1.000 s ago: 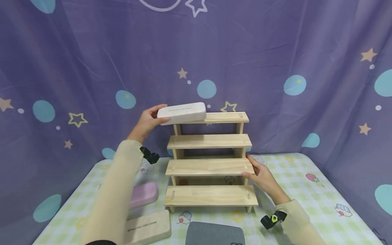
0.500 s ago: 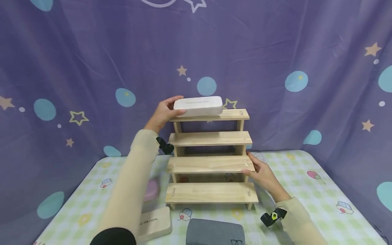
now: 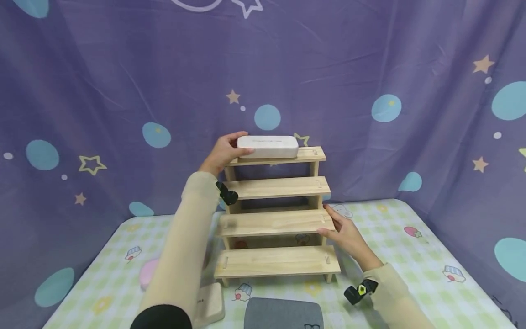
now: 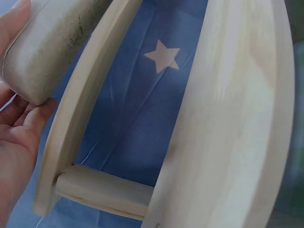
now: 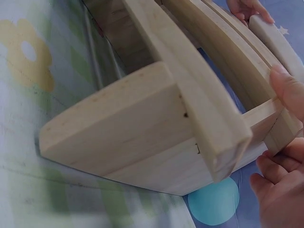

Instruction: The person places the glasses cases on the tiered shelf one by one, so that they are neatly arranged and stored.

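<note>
A white glasses case (image 3: 268, 146) lies level at the top board of a stepped wooden display stand (image 3: 275, 222), towards the board's left part. My left hand (image 3: 225, 151) grips its left end, thumb in front and fingers behind. In the left wrist view, the underside of the case (image 4: 52, 52) shows close beside the top board, fingertips at its lower end. My right hand (image 3: 345, 234) holds the stand's right side at the second board from the bottom. In the right wrist view, that hand's thumb (image 5: 287, 90) lies over the board's end, fingers below.
A grey glasses case (image 3: 283, 314) with a small spectacles print lies in front of the stand. Left of it are a beige case (image 3: 212, 304) and a pink case (image 3: 148, 273), both partly hidden by my left sleeve. A purple curtain (image 3: 349, 151) hangs behind the checked tablecloth (image 3: 415, 260).
My left hand has carried the white glasses case rightward from the top board's left end and levelled it there. My right hand keeps its hold on the stand. The head view has shifted slightly.
</note>
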`<state>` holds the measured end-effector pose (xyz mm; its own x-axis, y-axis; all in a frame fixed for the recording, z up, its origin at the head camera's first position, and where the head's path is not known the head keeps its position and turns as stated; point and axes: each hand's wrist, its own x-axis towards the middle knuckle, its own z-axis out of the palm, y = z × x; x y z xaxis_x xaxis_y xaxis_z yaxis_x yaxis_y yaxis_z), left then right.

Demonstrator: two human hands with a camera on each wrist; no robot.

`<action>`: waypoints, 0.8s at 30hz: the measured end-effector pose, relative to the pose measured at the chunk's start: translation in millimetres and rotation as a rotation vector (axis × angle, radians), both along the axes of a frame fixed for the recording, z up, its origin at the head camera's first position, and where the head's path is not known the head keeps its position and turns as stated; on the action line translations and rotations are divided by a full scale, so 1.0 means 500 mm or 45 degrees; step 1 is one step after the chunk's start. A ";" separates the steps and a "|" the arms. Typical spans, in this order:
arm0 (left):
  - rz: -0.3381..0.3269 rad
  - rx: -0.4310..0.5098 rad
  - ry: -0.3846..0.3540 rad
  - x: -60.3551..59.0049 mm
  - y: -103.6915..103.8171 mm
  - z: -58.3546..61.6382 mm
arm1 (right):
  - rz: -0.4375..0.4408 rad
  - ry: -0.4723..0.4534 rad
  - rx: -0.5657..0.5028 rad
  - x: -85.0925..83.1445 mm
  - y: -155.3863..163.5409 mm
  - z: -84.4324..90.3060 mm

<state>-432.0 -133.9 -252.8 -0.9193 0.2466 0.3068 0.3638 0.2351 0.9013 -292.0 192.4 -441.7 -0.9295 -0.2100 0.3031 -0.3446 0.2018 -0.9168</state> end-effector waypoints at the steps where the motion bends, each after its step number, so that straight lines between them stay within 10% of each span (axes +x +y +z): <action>1: 0.004 -0.008 -0.007 -0.002 -0.001 -0.001 | -0.002 0.002 0.001 0.000 -0.001 0.001; 24: -0.023 -0.429 -0.118 -0.007 0.002 0.008 | 0.004 -0.003 -0.007 -0.001 0.001 0.001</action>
